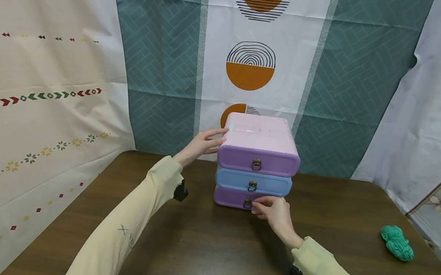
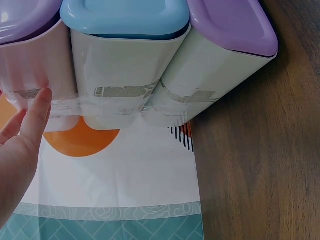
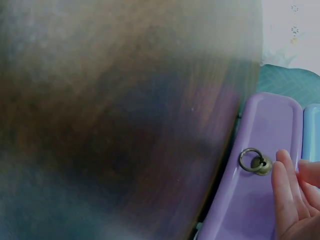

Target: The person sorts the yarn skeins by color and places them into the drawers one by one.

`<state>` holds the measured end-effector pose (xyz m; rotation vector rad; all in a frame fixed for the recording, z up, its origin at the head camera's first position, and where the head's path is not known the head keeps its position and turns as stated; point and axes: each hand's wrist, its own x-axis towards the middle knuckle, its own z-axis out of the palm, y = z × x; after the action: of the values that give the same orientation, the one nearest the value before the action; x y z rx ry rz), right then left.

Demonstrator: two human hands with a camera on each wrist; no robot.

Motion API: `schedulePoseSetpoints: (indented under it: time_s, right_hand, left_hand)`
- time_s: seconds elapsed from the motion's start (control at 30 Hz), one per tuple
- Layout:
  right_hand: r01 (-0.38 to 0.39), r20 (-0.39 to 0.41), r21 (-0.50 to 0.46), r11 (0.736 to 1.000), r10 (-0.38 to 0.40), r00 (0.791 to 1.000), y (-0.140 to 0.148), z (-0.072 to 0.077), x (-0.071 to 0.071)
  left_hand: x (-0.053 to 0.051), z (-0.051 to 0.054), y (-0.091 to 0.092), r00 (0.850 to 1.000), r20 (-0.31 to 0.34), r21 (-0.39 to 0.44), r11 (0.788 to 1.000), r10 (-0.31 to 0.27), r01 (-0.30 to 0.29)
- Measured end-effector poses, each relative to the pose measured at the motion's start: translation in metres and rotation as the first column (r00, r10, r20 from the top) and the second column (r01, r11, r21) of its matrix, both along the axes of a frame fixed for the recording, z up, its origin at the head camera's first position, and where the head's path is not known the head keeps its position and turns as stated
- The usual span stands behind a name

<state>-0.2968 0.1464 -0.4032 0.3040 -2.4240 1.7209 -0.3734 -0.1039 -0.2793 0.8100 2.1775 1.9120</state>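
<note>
A small three-tier drawer unit (image 1: 262, 133) with a pale pink top stands on the table. Its fronts are a purple top drawer (image 1: 236, 158), a blue middle drawer (image 1: 232, 179) and a purple bottom drawer (image 1: 225, 196), all closed, each with a bronze ring pull. My left hand (image 1: 202, 143) rests fingertips against the unit's upper left side, fingers extended. At the bottom drawer, my right hand (image 1: 276, 214) has its fingertips beside the ring pull (image 3: 261, 165). The right wrist view shows that ring hanging outside the fingers, with the thumb near the forefinger.
A hank of green yarn (image 1: 397, 244) lies on the right of the brown wooden table (image 1: 198, 254). Patterned cloths hang behind and at both sides, the back cloth (image 1: 164, 57) close behind the unit. Clear tape (image 2: 125, 105) runs along the tiers' sides.
</note>
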Motion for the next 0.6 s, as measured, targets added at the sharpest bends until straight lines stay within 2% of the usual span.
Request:
schedulePoseSetpoints:
  time_s: [0.17, 0.4, 0.6]
  right_hand:
    - [0.000, 0.028, -0.006, 1.000, 0.001, 1.000, -0.002, -0.008, -0.001]
    - [0.011, 0.097, -0.068, 0.998, -0.005, 0.995, -0.005, -0.013, -0.004]
    - [0.028, 0.115, -0.084, 0.996, -0.019, 0.993, -0.009, -0.016, -0.008]
  left_hand:
    - [0.000, 0.001, 0.000, 1.000, -0.002, -0.003, 1.000, 0.003, -0.003]
    - [0.001, 0.001, 0.000, 1.000, 0.002, -0.001, 1.000, 0.004, -0.004]
    - [0.001, 0.001, 0.001, 1.000, -0.004, -0.002, 1.000, 0.003, -0.003]
